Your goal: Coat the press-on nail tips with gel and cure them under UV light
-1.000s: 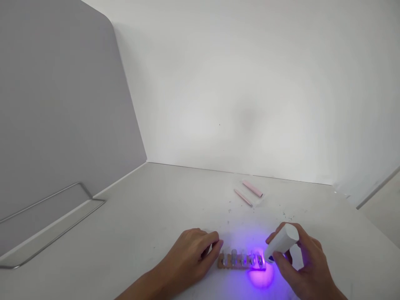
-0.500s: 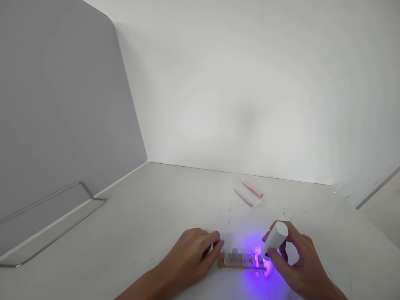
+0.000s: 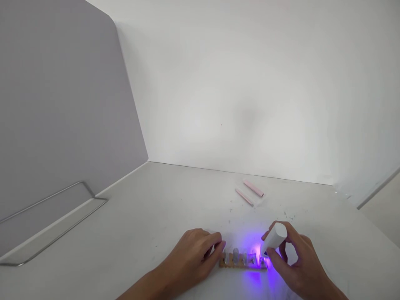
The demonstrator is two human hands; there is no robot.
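A narrow brown strip point(image 3: 239, 266) lies on the white table, bearing several nail tips; a greyish one point(image 3: 236, 256) stands out near its left part. My left hand point(image 3: 200, 256) is closed at the strip's left end, its thumb and index fingertips together; what they grip, if anything, is hidden. Over the right end, my right hand point(image 3: 296, 258) holds a white handheld lamp point(image 3: 276, 236) between thumb and fingers, tilted down. Violet light from it falls on the rightmost tips and the table around them.
Behind the strip lie a thin pink stick point(image 3: 244, 197) and a thicker pink piece point(image 3: 253, 188). Tiny bits point(image 3: 289, 216) are scattered to their right. A bent metal wire frame point(image 3: 62, 234) is at the left, by a grey panel point(image 3: 68, 91). A white wall point(image 3: 218, 83) rises behind.
The lamp in my right hand has shifted slightly left, and the violet glow on the table has changed shape. My left hand stays at the strip's left end.
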